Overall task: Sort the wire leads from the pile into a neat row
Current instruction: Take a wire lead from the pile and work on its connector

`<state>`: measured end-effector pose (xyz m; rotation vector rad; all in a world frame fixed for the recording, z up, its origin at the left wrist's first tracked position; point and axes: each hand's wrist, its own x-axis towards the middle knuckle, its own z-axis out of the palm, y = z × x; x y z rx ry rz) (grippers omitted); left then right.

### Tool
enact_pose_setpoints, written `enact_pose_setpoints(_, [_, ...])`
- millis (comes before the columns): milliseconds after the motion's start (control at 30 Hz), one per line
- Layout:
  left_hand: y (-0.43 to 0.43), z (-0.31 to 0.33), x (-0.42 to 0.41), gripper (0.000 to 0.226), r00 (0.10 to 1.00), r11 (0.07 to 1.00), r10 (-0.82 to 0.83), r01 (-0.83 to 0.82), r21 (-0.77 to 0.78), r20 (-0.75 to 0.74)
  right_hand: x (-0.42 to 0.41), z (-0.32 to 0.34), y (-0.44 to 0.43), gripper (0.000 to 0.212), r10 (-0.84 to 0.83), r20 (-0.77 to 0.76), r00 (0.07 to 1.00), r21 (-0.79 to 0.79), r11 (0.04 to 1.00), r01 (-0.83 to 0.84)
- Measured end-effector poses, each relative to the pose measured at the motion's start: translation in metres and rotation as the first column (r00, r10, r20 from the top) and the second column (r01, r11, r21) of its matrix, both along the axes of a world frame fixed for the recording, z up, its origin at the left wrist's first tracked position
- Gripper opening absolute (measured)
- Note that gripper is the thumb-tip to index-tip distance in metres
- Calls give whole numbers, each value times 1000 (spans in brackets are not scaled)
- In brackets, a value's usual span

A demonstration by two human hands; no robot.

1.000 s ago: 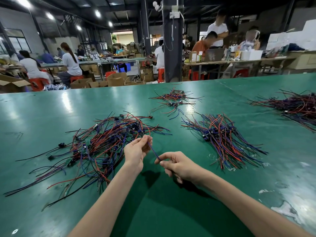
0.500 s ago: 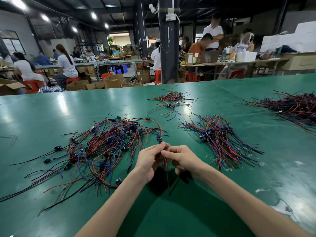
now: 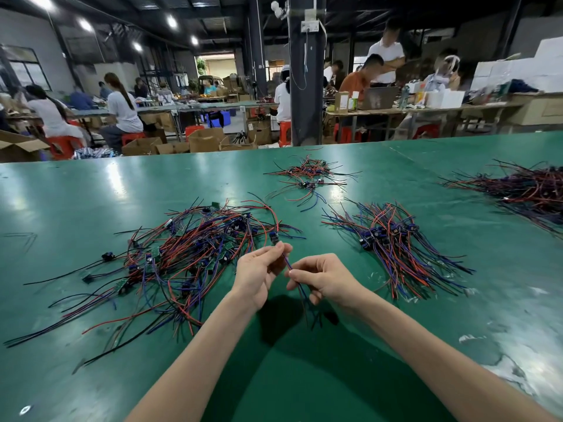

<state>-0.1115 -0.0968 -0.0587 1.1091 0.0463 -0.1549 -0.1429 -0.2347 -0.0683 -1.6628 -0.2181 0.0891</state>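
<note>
Green glossy counter [image 3: 91, 193], scuffed white at the near right. On its left half, largest of all, a loose pile [image 3: 189, 257] of red, blue and black leads with small boards, tangled, strands trailing left. At the far right edge, a dark heap [image 3: 524, 187], partly out of frame. Right of centre, a row [image 3: 393, 248] of leads lying roughly parallel, blue parts bunched toward the far side. Behind, well apart, a small cluster [image 3: 307, 178]. Between pile and row, raised above the counter, left hand [image 3: 256, 275] and right hand [image 3: 326, 278], near each other. Held between them, one lead [image 3: 286, 264]: left fingers [image 3: 268, 254] pinching its upper end just below a blue part, right fingers [image 3: 307, 263] curled round the wires lower down, loose ends hanging beneath toward the counter.
</note>
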Motion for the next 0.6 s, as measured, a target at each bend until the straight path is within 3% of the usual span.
enact_pose_setpoints(400, [0, -7, 4, 10, 999, 999, 34, -34, 15, 14, -1, 2, -3, 8, 6, 6, 1000, -41, 999, -5])
enact_pose_setpoints(600, [12, -4, 14, 11, 992, 989, 124, -126, -79, -31, -6, 1, -2, 10, 86, -72, 994, -118, 989, -94])
